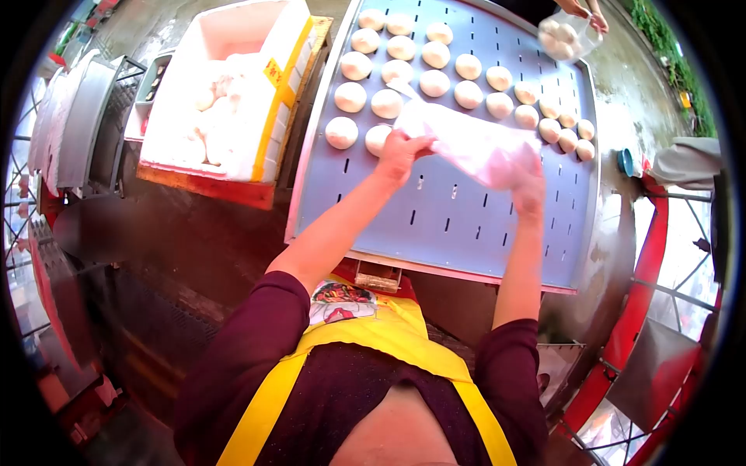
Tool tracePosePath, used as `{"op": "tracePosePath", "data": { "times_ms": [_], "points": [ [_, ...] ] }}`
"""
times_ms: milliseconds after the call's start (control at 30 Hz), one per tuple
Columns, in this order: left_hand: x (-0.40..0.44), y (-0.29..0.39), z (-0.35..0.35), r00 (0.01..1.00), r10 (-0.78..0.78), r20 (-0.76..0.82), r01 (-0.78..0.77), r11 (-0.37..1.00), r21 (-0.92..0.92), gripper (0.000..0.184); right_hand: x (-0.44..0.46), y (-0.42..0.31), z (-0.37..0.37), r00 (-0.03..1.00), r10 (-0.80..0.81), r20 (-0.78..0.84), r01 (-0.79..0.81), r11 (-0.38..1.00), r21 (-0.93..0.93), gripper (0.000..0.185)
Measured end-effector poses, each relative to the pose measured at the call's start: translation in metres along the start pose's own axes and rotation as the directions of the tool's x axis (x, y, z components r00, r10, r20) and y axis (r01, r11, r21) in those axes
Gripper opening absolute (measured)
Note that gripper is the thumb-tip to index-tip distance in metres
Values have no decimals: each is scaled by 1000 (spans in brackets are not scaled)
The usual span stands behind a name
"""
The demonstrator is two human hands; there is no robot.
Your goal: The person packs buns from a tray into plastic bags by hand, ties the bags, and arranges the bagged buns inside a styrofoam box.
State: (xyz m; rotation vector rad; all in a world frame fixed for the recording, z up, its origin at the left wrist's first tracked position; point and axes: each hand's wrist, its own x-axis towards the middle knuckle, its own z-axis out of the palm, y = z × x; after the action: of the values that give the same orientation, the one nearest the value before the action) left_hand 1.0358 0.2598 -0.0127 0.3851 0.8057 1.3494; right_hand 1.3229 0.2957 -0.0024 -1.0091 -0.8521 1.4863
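A thin, whitish plastic bag (470,140) stretches between my two hands above the slotted metal table. My left hand (400,158) pinches its left end between thumb and fingers. At the other end, my right hand (528,186) is closed on the bag; motion blurs its fingers and the plastic partly covers them. Rows of round white buns (357,66) lie across the far half of the blue-grey table (388,221). One bun (378,140) is partly hidden behind my left hand.
At the table's far right corner, another person's hands (587,17) hold a clear bag of buns (561,39). A white foam box (264,101) with pale round pieces inside stands left of the table. A teal cup (625,162) is off to the right.
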Motion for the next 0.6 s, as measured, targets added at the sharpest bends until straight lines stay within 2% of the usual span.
{"op": "tracePosePath", "data": {
  "times_ms": [33,67,167,200,233,300,333,400,500,533,567,600],
  "points": [
    [0,-4,16,994,32,104,-31,999,-13,22,-2,-21,-9,999,-29,-17,29,999,-31,48],
    [0,-13,26,993,31,113,-39,997,66,16,-6,-40,-21,998,-54,-37,51,997,-62,49],
    [-3,-63,45,996,-86,12,81,974,211,15,-21,-60,-66,990,-67,-125,43,982,-182,51],
    [8,-109,31,991,-134,12,127,965,230,21,-23,-57,-86,986,-66,-155,30,975,-222,52],
    [-1,-119,45,987,-157,-12,158,984,88,23,-23,-48,-112,975,-56,-217,-9,957,-291,52],
    [-1,-157,37,860,-499,-112,510,851,127,23,-20,-17,-169,941,-39,-337,-111,903,-415,53],
    [-9,-163,37,797,-597,-86,595,754,278,23,-22,-3,-193,921,-47,-386,-147,877,-458,53],
    [-5,-168,39,657,-749,-83,644,501,578,23,-8,26,-230,884,-88,-460,-190,831,-523,53],
    [6,-195,104,840,-525,138,171,498,850,23,-2,52,-270,907,-1,-421,-212,863,-458,55],
    [16,-219,119,920,-249,303,-160,467,870,21,0,57,-272,857,-85,-509,-273,762,-587,60],
    [26,-238,136,929,-80,363,-326,292,899,21,-1,56,-272,859,-169,-483,-271,651,-709,60],
    [38,-255,150,894,75,443,-448,84,890,21,-3,54,-272,862,-245,-444,-270,520,-810,61]
  ]
}}
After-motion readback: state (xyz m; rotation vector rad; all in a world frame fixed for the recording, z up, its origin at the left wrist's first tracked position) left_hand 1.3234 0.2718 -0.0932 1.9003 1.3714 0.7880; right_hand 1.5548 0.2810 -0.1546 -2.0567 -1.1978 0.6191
